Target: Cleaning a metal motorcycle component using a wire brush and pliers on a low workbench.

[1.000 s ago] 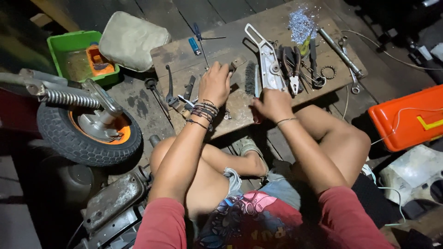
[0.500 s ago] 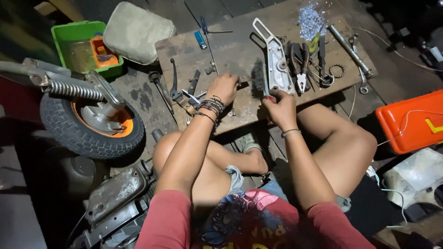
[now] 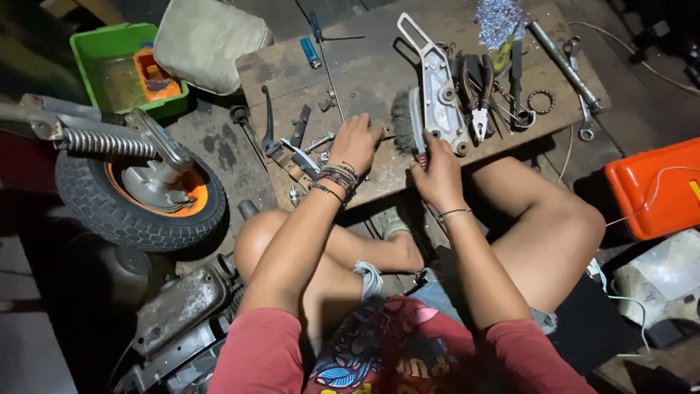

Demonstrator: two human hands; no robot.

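I sit cross-legged at a low wooden board (image 3: 379, 66) strewn with tools. My right hand (image 3: 436, 169) grips the handle of a wire brush (image 3: 407, 120) whose bristles face left, beside a silver metal bracket (image 3: 440, 98). My left hand (image 3: 355, 141), with several bracelets on the wrist, rests fingers-down on the board over small metal parts; what is under its fingers is hidden. A black lever (image 3: 268, 124) and bolts lie just left of it.
Pliers (image 3: 477, 95), a long metal rod (image 3: 565, 66), a bearing ring (image 3: 541, 101) and a screwdriver (image 3: 321, 44) lie on the board. A small wheel with shock spring (image 3: 138, 190) stands left, a green tray (image 3: 109, 58) behind it, an orange box (image 3: 652, 190) right, an engine part (image 3: 179, 306) by my knee.
My right hand has moved from flat on the board to gripping the wire brush. The left hand has shifted slightly on the small parts. The camera has leaned closer.
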